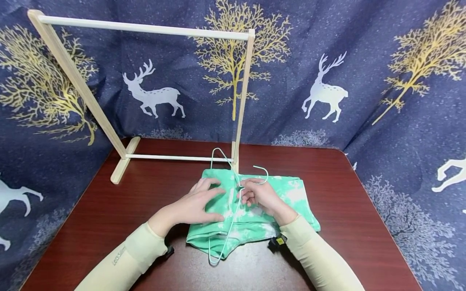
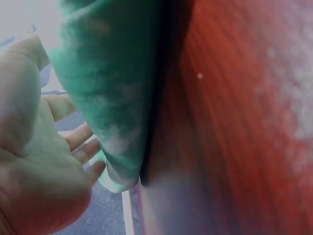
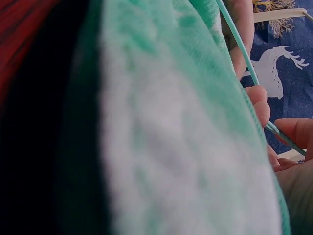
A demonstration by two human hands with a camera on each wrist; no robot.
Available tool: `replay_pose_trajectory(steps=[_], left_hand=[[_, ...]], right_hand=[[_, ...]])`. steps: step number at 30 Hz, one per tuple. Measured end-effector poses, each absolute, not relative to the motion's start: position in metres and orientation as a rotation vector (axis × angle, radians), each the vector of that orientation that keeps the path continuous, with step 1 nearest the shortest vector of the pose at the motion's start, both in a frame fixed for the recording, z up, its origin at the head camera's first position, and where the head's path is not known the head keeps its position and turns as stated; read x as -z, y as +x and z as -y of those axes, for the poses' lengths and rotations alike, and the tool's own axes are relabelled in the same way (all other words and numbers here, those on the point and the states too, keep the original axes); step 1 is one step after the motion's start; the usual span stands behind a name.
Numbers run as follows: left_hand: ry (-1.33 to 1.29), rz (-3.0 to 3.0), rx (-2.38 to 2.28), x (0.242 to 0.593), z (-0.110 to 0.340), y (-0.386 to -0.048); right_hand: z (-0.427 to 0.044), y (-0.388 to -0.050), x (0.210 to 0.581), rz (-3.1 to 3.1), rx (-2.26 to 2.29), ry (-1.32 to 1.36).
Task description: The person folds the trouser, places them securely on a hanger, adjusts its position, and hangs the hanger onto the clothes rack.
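A green and white tie-dyed garment [image 1: 296, 194] lies folded on the table. Across its left part is a thin pale-green hanger [image 1: 267, 173], its hook pointing right and both ends reaching past the cloth. My right hand [image 1: 263, 198] pinches the hanger near the base of the hook; the right wrist view shows thumb and fingers closed on the wire [image 3: 244, 54]. Over the garment's left side, my left hand [image 1: 198, 202] has its fingers spread and gently bent. In the left wrist view, its fingers are beside the cloth [image 2: 107, 83]; whether they touch it I cannot tell.
A wooden rack [image 1: 145, 27] with an upper and a lower bar stands at the back left of the dark red table [image 1: 346, 226]. One rack leg is right behind the hanger and garment. A navy curtain [image 1: 284, 101] with deer and trees hangs behind.
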State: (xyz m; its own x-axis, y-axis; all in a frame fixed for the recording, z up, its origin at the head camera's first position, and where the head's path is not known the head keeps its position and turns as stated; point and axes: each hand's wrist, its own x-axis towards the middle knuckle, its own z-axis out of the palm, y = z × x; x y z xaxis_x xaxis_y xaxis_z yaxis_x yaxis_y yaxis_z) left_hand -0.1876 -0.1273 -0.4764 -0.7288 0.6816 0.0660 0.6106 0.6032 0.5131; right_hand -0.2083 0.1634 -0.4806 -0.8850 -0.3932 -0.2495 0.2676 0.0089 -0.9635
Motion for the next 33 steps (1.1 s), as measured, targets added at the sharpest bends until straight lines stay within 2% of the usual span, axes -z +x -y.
replay_pose_trajectory(steps=[13, 20, 23, 26, 30, 33], left_hand=[[1.089, -2.69, -0.418, 0.478, 0.117, -0.18], [1.047, -2.651, -0.679, 0.479, 0.126, -0.189], [0.919, -2.69, -0.998, 0.473, 0.135, -0.198], [0.665, -2.693, -1.331, 0.471, 0.148, -0.206], [0.318, -2.473, -1.686, 0.478, 0.171, -0.216], [0.16, -2.246, -1.84, 0.484, 0.188, -0.22]], right_hand=[[-0.164, -0.207, 0.475, -1.892, 1.907, -0.148], [-0.165, -0.207, 0.476, -1.907, 1.908, -0.174], [-0.164, -0.206, 0.475, -1.891, 1.932, -0.186], [-0.162, -0.204, 0.471, -1.887, 1.945, -0.206], [-0.156, -0.196, 0.461, -1.9, 1.921, -0.245], [-0.151, -0.189, 0.453, -1.908, 1.906, -0.291]])
